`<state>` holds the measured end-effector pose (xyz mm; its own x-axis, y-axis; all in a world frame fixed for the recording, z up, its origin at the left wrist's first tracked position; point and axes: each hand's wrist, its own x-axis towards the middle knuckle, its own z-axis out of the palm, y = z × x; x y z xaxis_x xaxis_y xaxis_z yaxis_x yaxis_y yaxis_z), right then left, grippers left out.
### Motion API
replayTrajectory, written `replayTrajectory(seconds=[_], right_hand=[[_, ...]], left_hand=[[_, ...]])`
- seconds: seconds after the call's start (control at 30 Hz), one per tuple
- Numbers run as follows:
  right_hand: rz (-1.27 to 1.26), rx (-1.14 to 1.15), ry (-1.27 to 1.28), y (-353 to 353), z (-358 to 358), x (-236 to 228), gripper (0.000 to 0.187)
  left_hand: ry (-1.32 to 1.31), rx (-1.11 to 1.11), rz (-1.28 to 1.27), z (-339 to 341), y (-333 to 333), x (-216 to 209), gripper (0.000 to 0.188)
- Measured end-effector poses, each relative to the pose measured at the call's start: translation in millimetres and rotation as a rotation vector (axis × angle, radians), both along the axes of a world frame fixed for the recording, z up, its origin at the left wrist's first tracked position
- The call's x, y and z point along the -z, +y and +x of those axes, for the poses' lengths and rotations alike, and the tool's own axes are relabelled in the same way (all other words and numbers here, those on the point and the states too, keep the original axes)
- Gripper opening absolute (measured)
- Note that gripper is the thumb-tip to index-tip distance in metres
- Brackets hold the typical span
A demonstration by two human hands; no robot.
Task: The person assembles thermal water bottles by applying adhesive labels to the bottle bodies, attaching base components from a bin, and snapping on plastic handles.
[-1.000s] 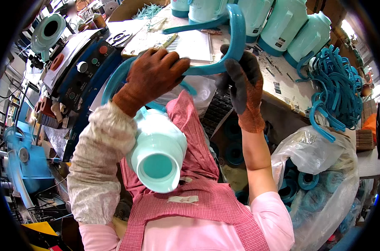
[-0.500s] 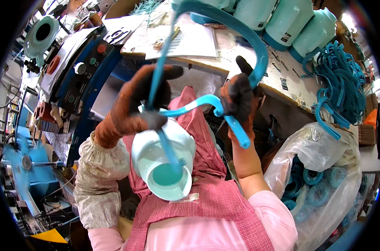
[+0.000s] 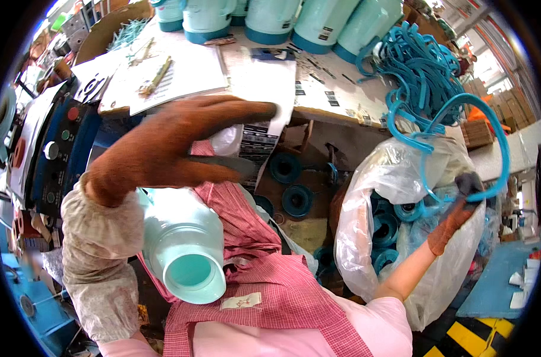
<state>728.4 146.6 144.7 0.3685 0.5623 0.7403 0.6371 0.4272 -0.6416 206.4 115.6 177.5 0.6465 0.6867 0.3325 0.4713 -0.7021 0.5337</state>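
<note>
My left hand (image 3: 175, 143), in a brown glove with dark fingertips, hovers above my lap with fingers stretched out and thumb apart. Its fingertips are near a hanging sheet of labels (image 3: 259, 140); whether they touch it I cannot tell. Below that hand, a mint-green jug body (image 3: 187, 238) lies on my lap, its round mouth toward me. Out to the right, my gloved right hand (image 3: 465, 189) is closed on a looped blue plastic strap (image 3: 501, 157). The loop rises over a clear plastic bag (image 3: 356, 238) of blue rings.
Mint jugs with blue bases (image 3: 318, 30) line the back of the worktable (image 3: 318, 89). A heap of blue straps (image 3: 419, 71) lies at its right end. On the left stands a control panel with knobs (image 3: 59, 143). Blue rings (image 3: 297, 199) sit under the table.
My right hand has swung out to the right with the blue strap. My left hand has come off the strap and opened near the labels. The view has shifted rightward.
</note>
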Motion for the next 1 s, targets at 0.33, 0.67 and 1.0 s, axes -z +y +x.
replayTrajectory(seconds=[0.33,0.67,1.0], right_hand=[[0.124,-0.645,0.203,15.3,-157.0,75.8,0.019],[-0.662,-1.683,1.012,-22.7,-391.5,112.1,0.038],[-1.135,-1.764,0.765,-54.2,-401.9,106.8,0.040]], left_hand=[[-0.263,-0.495,-0.254,-60.4,-95.2,30.7,0.050],[-0.947,-1.030,-0.404,-49.2,-204.4,110.2,0.042],[-1.066,-0.995,-0.330,-29.6,-216.9,128.3,0.067]])
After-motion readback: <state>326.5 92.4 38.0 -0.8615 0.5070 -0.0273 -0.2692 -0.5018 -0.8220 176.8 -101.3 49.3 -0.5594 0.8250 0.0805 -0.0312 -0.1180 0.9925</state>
